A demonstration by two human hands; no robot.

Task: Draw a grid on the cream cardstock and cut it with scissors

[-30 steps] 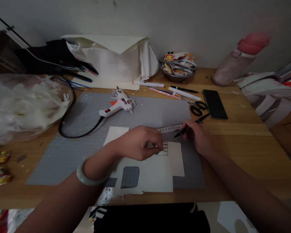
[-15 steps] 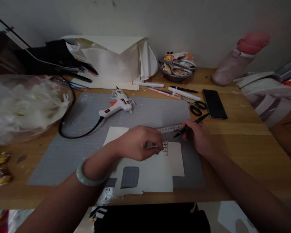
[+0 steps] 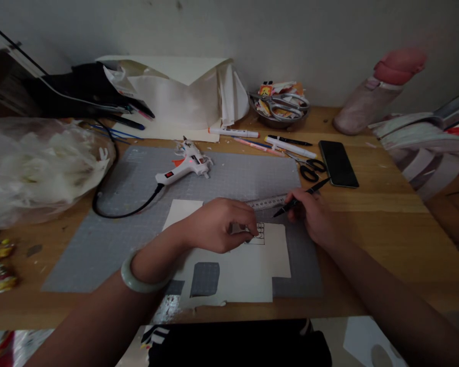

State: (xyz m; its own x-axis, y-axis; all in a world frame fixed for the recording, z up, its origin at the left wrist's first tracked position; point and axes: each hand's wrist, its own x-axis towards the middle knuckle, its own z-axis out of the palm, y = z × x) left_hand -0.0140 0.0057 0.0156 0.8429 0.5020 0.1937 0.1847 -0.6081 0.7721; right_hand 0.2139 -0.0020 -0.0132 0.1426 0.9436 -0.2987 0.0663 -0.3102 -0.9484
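My right hand (image 3: 315, 216) is closed around a black pen (image 3: 286, 208), its tip pointing left above the cutting mat. A clear ruler (image 3: 268, 203) runs from behind my left hand to the fingers of my right hand; whether they grip it I cannot tell. Over the white paper (image 3: 245, 278), my left hand (image 3: 224, 227) has thumb and forefinger pinched together. What lies between those fingertips is too small or hidden to name. Beside them a black-lined grid drawing (image 3: 259, 234) shows on the paper. A rectangular opening sits in the paper's lower left.
Behind my hands a white glue gun (image 3: 183, 165) lies on the grey cutting mat (image 3: 99, 244). Black-handled scissors (image 3: 309, 171), a phone (image 3: 338, 164) and markers (image 3: 290, 147) lie at the right rear. A scrap bowl (image 3: 279, 121) and pink bottle (image 3: 367, 107) stand farther back. Plastic bag (image 3: 38, 173) left.
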